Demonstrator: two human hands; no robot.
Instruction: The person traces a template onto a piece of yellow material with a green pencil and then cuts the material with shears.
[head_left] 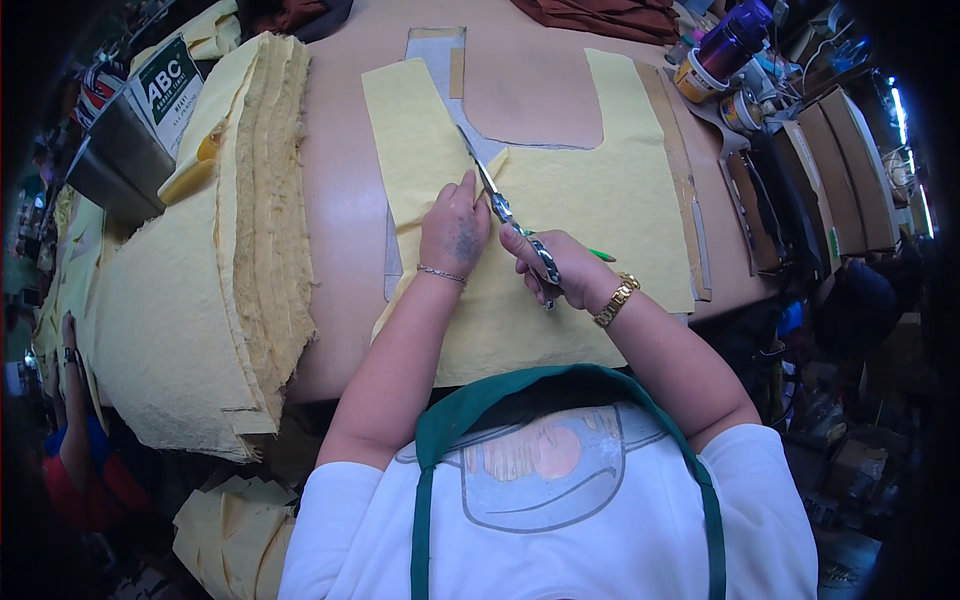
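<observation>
A pale yellow sheet lies over a grey-and-brown cardboard template on the table. My right hand is closed round the handles of metal scissors, their long blades pointing away and slightly left. The blades are in the sheet, along a slit where a small corner of it lifts. Close to the left of the blades, my left hand rests on the sheet with its fingers bent; it seems to grip the cut strip, though its fingertips are partly hidden. A green pen sticks out beyond my right hand.
A thick stack of yellow sheets stands at the left, beside a metal tin. Far right are a purple flask, tubs and cardboard boxes. Brown cloth lies at the back. Another person's arm shows far left.
</observation>
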